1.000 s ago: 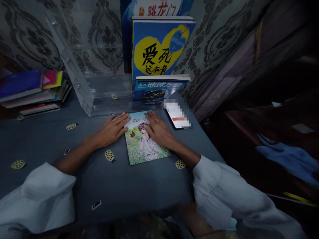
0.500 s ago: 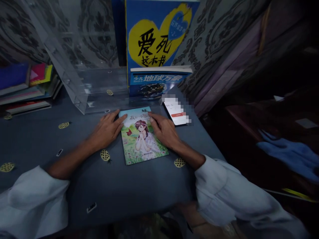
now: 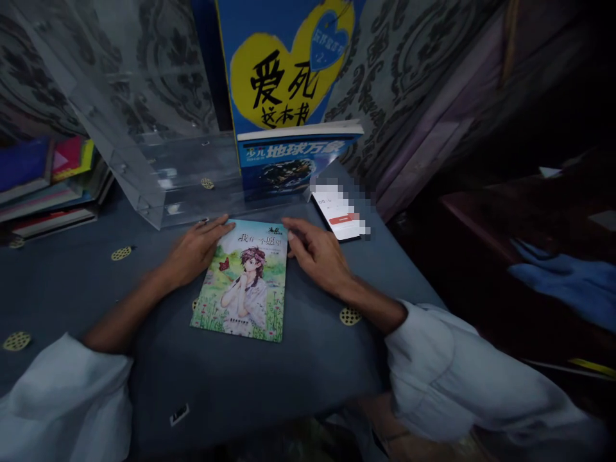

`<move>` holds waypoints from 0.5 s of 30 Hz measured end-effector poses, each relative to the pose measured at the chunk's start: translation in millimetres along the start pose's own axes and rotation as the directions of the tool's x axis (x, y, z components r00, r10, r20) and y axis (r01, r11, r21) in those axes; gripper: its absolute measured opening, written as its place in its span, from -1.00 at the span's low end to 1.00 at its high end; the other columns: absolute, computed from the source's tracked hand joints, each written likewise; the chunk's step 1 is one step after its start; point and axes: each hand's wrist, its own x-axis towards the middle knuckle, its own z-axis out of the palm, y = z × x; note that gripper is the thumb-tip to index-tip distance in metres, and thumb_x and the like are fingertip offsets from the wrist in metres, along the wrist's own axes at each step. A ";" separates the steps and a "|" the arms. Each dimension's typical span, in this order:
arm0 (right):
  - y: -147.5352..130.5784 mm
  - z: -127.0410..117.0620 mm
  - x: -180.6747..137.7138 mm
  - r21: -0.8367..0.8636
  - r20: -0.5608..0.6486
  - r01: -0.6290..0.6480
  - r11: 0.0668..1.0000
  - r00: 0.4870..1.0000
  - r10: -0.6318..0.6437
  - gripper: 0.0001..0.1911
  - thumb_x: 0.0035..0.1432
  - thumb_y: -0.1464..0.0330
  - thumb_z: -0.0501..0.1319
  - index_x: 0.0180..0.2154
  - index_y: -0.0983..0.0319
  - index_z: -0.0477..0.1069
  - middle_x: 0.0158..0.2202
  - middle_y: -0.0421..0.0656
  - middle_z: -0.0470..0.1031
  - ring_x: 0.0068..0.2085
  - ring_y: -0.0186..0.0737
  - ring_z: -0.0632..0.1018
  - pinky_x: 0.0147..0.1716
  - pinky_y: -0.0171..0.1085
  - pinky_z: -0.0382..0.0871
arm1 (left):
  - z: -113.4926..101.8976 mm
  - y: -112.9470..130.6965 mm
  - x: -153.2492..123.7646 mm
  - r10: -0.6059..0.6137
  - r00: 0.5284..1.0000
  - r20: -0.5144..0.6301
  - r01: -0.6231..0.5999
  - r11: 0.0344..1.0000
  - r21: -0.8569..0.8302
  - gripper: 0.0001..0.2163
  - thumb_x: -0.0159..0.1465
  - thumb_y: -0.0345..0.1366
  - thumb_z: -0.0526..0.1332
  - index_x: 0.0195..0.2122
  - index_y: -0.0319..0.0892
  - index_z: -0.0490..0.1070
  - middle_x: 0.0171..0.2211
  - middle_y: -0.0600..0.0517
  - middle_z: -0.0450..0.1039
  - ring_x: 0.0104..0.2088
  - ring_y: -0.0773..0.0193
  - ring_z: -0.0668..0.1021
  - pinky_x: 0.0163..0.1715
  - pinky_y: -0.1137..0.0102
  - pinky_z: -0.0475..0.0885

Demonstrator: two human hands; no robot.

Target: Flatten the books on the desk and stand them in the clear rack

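Note:
A thin booklet (image 3: 250, 289) with a drawn figure, a butterfly and green meadow on its cover lies face up on the table, slightly turned. My left hand (image 3: 192, 253) rests at its upper left corner, fingers stretched out and fingertips touching the edge. At the upper right corner is my right hand (image 3: 320, 256), with its index finger extended and its thumb apart, close against the booklet's right edge. Neither hand is wrapped round it. The undersides of the fingers are hidden.
Behind the booklet, a clear acrylic stand (image 3: 144, 205) holds a large blue book (image 3: 240, 64) and a smaller blue book (image 3: 283, 167). A phone (image 3: 339, 218) lies right of them. Stacked books (image 3: 58, 205) are at left. The grey tablecloth (image 3: 231, 385) ends at the right and front.
The booklet has turned clockwise and its lower end has swung left. My right hand's fingers have come off the cover to its right edge; my left hand has shifted slightly left.

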 end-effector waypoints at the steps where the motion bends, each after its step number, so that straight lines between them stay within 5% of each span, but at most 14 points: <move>1: 2.4 0.3 1.9 0.002 0.008 -0.002 1.000 1.000 0.002 -0.58 0.40 0.32 0.03 0.20 0.28 0.38 -0.18 -0.05 0.63 -0.33 -0.18 0.61 -0.30 -0.21 0.45 | -0.1 -0.6 0.3 0.006 1.000 0.001 -0.006 1.000 -0.006 -0.53 0.47 -0.27 -0.14 0.36 -0.11 0.21 0.41 -0.07 0.16 0.36 0.09 0.31 0.34 0.01 0.21; 10: 4.3 -8.9 12.9 -0.098 -0.002 -0.034 0.995 0.999 0.034 -0.64 0.36 0.40 0.08 0.11 0.29 0.45 -0.23 -0.07 0.64 -0.34 -0.18 0.59 -0.29 -0.24 0.39 | -2.2 -3.1 8.3 0.118 0.993 -0.005 -0.118 0.992 -0.046 -0.52 0.45 -0.29 -0.14 0.35 -0.16 0.22 0.39 -0.11 0.19 0.37 0.11 0.31 0.32 0.08 0.28; 15: 1.9 -17.4 14.0 -0.039 0.018 -0.075 0.996 0.997 0.075 -0.72 0.39 0.38 0.06 -0.05 0.27 0.51 -0.35 -0.14 0.61 -0.47 -0.26 0.54 -0.41 -0.30 0.32 | -11.7 8.1 21.5 0.174 0.981 0.091 -0.186 0.972 0.145 -0.52 0.41 -0.40 -0.10 0.31 -0.14 0.30 0.37 -0.14 0.23 0.36 0.02 0.31 0.29 0.00 0.29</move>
